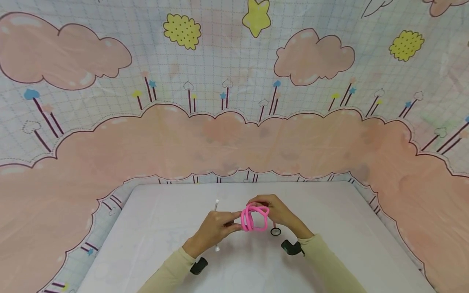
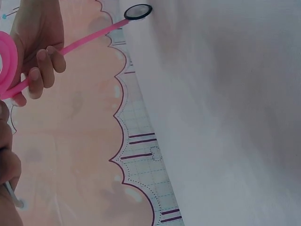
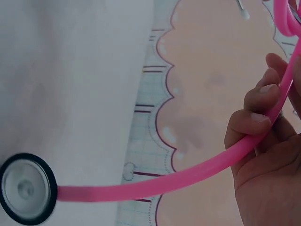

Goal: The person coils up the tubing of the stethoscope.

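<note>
A stethoscope with pink tubing [image 1: 247, 219] is held up over the white table, its tube wound into loops between the two hands. My left hand [image 1: 213, 228] grips the loops at their left side, and the metal ear tubes stick out past this hand, one white ear tip [image 1: 217, 248] showing below it. My right hand [image 1: 277, 210] holds the tube at the upper right of the loops. In the right wrist view its fingers curl round the pink tube [image 3: 197, 176]. From there the tube runs out to the round, black-rimmed chest piece [image 3: 27, 189], which hangs free.
The white table [image 1: 154, 211] lies beneath both hands. Behind and around it hangs a cloth [image 1: 234, 142] printed with clouds and stars. Black wrist-camera mounts [image 1: 199, 266] sit at both wrists.
</note>
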### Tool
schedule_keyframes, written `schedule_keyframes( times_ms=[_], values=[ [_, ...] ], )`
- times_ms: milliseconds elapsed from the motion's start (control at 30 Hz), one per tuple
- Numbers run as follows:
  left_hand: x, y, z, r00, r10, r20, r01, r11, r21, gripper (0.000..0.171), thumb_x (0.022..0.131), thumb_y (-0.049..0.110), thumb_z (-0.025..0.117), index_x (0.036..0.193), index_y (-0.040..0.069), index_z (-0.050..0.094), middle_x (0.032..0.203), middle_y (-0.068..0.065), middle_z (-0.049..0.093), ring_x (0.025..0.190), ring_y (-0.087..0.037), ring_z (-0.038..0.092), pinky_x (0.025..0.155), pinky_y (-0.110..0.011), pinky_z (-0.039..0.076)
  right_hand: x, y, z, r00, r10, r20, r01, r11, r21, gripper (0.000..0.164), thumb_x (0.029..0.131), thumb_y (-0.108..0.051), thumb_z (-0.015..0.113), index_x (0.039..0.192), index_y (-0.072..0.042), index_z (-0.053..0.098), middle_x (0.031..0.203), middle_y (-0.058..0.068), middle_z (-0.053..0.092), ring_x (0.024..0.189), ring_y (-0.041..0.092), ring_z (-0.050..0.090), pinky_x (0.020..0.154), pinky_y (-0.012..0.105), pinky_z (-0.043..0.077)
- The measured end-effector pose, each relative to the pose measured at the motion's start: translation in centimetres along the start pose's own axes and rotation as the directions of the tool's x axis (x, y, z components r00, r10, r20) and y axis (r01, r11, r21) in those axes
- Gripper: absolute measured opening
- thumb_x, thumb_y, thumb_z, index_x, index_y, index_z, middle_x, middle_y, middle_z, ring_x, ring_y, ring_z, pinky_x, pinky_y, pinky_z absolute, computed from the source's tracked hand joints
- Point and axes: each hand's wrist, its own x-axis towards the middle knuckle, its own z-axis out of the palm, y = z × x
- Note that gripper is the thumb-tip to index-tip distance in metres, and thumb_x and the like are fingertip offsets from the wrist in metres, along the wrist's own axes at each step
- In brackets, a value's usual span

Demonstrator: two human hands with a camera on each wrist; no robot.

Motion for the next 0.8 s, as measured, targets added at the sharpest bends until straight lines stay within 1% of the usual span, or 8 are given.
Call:
schedule_keyframes(
  times_ms=[133, 233, 367, 467, 533, 600, 700, 800],
  values=[
    [0.0, -0.1, 0.0, 1.000, -0.017, -0.022, 0.017, 1.000, 0.004, 0.043, 0.081, 0.024, 0.078, 0.120, 0.007, 0.071, 0.081, 0.003, 0.075, 0.062, 0.008, 0.051, 0.060, -0.005, 0.044, -0.2, 0.2, 0.4, 0.999, 0.030, -0.027, -0.030, 1.000, -0.007, 0.022, 0.099, -0.012, 0.057, 0.116, -0.006, 0.070, 0.108, 0.011, 0.072, 0.097, 0.022, 0.066, 0.085, 0.025, 0.053],
    [-0.1, -0.2, -0.1, 0.998, -0.042, -0.042, 0.042, 0.999, 0.000, 0.044, 0.080, 0.023, 0.080, 0.120, 0.006, 0.071, 0.083, 0.001, 0.076, 0.061, 0.006, 0.050, 0.060, -0.005, 0.044, -0.2, 0.3, 0.7, 0.996, 0.069, -0.048, -0.069, 0.998, 0.000, 0.024, 0.099, -0.010, 0.056, 0.118, -0.006, 0.069, 0.110, 0.013, 0.072, 0.095, 0.027, 0.065, 0.082, 0.026, 0.054],
    [-0.2, -0.6, 0.0, 0.993, -0.091, -0.080, 0.092, 0.996, 0.007, 0.045, 0.079, 0.023, 0.080, 0.119, 0.007, 0.071, 0.088, -0.001, 0.077, 0.060, 0.005, 0.049, 0.059, -0.007, 0.044, -0.2, 0.4, 1.3, 0.990, 0.110, -0.086, -0.108, 0.994, 0.024, 0.021, 0.099, -0.003, 0.054, 0.114, -0.001, 0.068, 0.094, 0.022, 0.067, 0.081, 0.027, 0.061, 0.068, 0.024, 0.051],
    [-0.3, -1.0, 0.0, 0.986, -0.121, -0.115, 0.124, 0.992, 0.020, 0.045, 0.079, 0.022, 0.081, 0.119, 0.006, 0.071, 0.082, 0.000, 0.075, 0.059, 0.004, 0.044, 0.057, -0.007, 0.041, -0.2, 0.6, 1.8, 0.985, 0.146, -0.092, -0.142, 0.989, 0.052, 0.018, 0.101, -0.005, 0.053, 0.109, 0.003, 0.066, 0.082, 0.023, 0.061, 0.069, 0.018, 0.056, 0.059, 0.025, 0.049],
    [-0.4, -1.3, 0.0, 0.980, -0.136, -0.145, 0.142, 0.989, 0.033, 0.045, 0.078, 0.021, 0.081, 0.118, 0.004, 0.071, 0.072, 0.003, 0.070, 0.058, 0.004, 0.040, 0.054, -0.007, 0.036, -0.4, 0.8, 2.1, 0.983, 0.165, -0.083, -0.159, 0.985, 0.069, 0.019, 0.102, -0.007, 0.051, 0.110, 0.003, 0.065, 0.078, 0.021, 0.059, 0.063, 0.014, 0.053, 0.055, 0.027, 0.048],
    [-0.5, -1.6, 0.0, 0.972, -0.152, -0.178, 0.162, 0.986, 0.043, 0.045, 0.076, 0.019, 0.082, 0.117, 0.004, 0.072, 0.063, 0.006, 0.059, 0.058, 0.003, 0.035, 0.052, -0.008, 0.032, -0.5, 0.9, 2.3, 0.980, 0.182, -0.076, -0.176, 0.981, 0.075, 0.019, 0.103, -0.009, 0.050, 0.109, 0.002, 0.065, 0.074, 0.018, 0.059, 0.060, 0.011, 0.052, 0.054, 0.031, 0.049],
    [-0.6, -1.9, -0.1, 0.961, -0.164, -0.222, 0.180, 0.982, 0.055, 0.044, 0.075, 0.018, 0.083, 0.116, 0.003, 0.072, 0.057, 0.008, 0.044, 0.057, 0.003, 0.032, 0.051, -0.010, 0.028, -0.7, 0.9, 2.6, 0.981, 0.182, -0.073, -0.178, 0.982, 0.066, 0.017, 0.103, -0.008, 0.049, 0.103, -0.002, 0.064, 0.072, 0.014, 0.058, 0.058, 0.010, 0.052, 0.054, 0.030, 0.049],
    [-0.6, -2.0, -0.1, 0.954, -0.176, -0.242, 0.196, 0.979, 0.061, 0.043, 0.076, 0.018, 0.083, 0.115, 0.003, 0.073, 0.057, 0.009, 0.041, 0.056, 0.003, 0.031, 0.050, -0.010, 0.028, -1.0, 0.8, 2.9, 0.979, 0.191, -0.071, -0.187, 0.980, 0.061, 0.016, 0.103, -0.012, 0.050, 0.094, -0.004, 0.061, 0.073, 0.011, 0.057, 0.059, 0.009, 0.053, 0.056, 0.031, 0.052]
  ],
)
